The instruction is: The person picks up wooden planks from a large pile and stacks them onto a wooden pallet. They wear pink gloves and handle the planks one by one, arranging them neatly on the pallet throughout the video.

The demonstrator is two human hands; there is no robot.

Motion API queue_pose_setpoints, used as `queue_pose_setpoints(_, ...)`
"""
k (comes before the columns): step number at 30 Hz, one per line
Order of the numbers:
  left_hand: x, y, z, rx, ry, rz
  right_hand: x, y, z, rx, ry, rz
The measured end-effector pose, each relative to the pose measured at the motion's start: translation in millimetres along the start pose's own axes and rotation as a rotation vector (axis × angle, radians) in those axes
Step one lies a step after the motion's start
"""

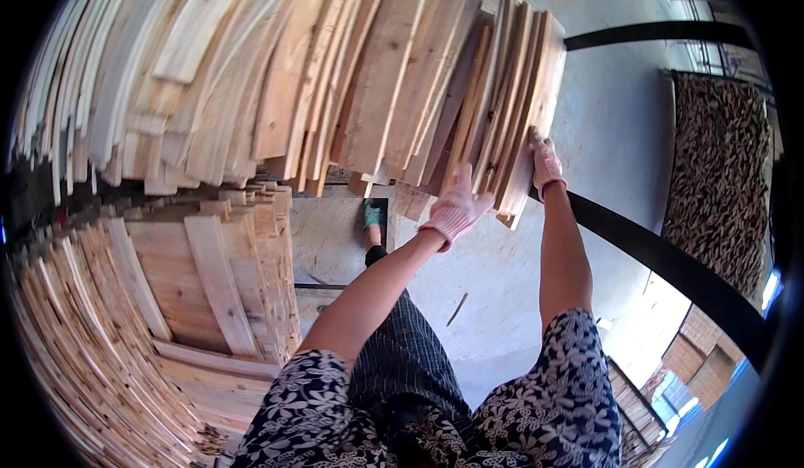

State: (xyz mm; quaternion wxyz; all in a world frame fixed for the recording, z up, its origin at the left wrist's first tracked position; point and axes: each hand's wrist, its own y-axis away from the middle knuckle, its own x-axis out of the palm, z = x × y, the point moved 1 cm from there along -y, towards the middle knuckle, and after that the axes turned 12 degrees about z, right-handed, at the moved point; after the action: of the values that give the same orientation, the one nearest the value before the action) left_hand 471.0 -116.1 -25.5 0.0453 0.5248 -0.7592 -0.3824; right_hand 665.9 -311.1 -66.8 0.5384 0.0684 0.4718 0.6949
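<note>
A row of rough wooden boards (381, 74) stands on edge, packed side by side. At its right end is a tight group of narrower boards (515, 91). My left hand (459, 206), in a pale pink knit glove, is at the near ends of these boards with its fingers apart; whether it touches them I cannot tell. My right hand (546, 160), in a similar glove, lies against the outer face of the rightmost board, fingers stretched along it. Part of that hand's grip is hidden by the board.
At the lower left rises a stack of boards (151, 275). A black curved bar (662, 258) crosses on the right, with another black bar (653, 34) farther back. Beyond stands a large brown textured stack (716, 183). My foot (373, 215) is under the row's near edge.
</note>
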Motion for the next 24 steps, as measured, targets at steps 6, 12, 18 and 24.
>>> queue_pose_setpoints(6, 12, -48, -69, -0.389, 0.320, -0.060, -4, -3, 2, 0.081, -0.133, 0.104)
queue_pose_setpoints(12, -25, -27, -49, -0.323, 0.239, -0.010, 18, 55, 18, -0.099, -0.235, 0.313)
queue_pose_setpoints(18, -23, -33, -45, -0.460, 0.202, 0.050, 64, 15, -46, -0.188, -0.439, -0.030)
queue_pose_setpoints(24, -9, -36, -32, -0.281, 0.414, -0.039, 59, 32, -31, -0.029, -0.513, 0.100)
